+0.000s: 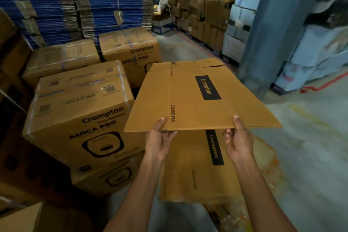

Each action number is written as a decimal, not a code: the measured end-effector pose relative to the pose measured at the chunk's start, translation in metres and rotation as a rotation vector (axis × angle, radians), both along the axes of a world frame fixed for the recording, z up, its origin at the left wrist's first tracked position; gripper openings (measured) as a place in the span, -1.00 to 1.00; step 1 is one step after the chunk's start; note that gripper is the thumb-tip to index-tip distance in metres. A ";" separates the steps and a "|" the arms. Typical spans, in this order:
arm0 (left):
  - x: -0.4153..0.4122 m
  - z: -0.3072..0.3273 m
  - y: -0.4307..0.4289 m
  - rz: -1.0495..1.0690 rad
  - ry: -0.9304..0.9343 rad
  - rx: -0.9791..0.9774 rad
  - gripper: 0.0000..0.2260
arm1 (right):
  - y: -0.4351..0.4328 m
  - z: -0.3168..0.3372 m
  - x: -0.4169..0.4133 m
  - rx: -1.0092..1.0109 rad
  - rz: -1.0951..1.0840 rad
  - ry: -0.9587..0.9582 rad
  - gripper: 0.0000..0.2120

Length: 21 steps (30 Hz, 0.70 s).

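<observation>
Both arms are bare. The left forearm [138, 184] is slim and uncovered for all the length that shows; the right forearm [259, 184] looks the same. The left hand [159, 142] is bare, with tendons and knuckles showing on its back. The right hand [238, 142] is bare too, its thumb [237, 123] ending in a short, trimmed nail.

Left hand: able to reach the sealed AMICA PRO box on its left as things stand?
Probably not yet: the left hand pinches the flat carton with the right hand. Nothing stands between it and the AMICA PRO box.
</observation>
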State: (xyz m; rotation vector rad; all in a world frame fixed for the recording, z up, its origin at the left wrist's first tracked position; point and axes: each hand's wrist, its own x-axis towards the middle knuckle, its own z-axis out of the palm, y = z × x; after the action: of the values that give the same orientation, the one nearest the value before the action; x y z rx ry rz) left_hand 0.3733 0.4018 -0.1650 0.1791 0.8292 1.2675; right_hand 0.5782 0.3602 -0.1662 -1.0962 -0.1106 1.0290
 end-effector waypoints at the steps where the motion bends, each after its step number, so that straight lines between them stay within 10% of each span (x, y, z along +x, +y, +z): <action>1: 0.007 -0.007 0.000 -0.020 0.021 -0.015 -0.68 | -0.004 -0.007 0.007 -0.008 -0.017 0.010 -0.86; 21: 0.041 -0.232 -0.029 -0.224 0.166 -0.711 -0.76 | -0.038 -0.245 0.058 -0.594 -0.052 0.174 -0.75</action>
State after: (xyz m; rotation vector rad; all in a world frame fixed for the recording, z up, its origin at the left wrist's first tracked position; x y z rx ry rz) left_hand 0.4145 0.3726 -0.3973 -0.1936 1.3152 0.6977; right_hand 0.6361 0.3222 -0.4116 -1.5247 0.3855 1.1376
